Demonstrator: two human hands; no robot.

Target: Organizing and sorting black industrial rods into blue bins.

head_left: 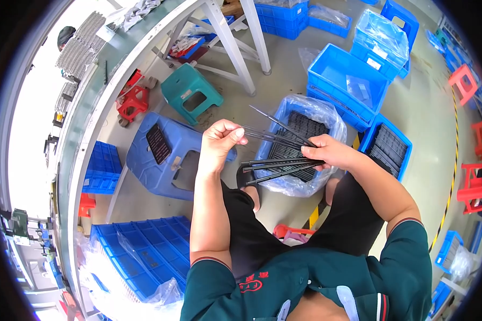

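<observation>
Your green shirt collar (326, 278) sits closest to the lens, w/ black shorts (353, 214) below it and both forearms reaching fwd over your knees. Right hand (331, 152) is closed round a bundle of thin black rods (281, 165), tips fanning out to your left; some rods angle up-left past the knuckles. Left hand (220, 140) is curled, thumb & fingertips pinched on the ends of a couple of those upper rods, so it's gripping one or two, not the whole lot. All this hangs right above the plastic-lined blue crate (326, 115) of more black rods, on the floor between your feet. A second blue crate (389, 150) w/ dark parts sits just beside it on your right; a blue stool (166, 155) stands to your left, teal stool (191, 92) further off.

Looks like you're mid-sort: singling rods out of the bundle. Next move prob. calls for a clean pull along the rod's length w/ the left pinch, while the right grip stays firm enough that the rest don't slide or splay.
</observation>
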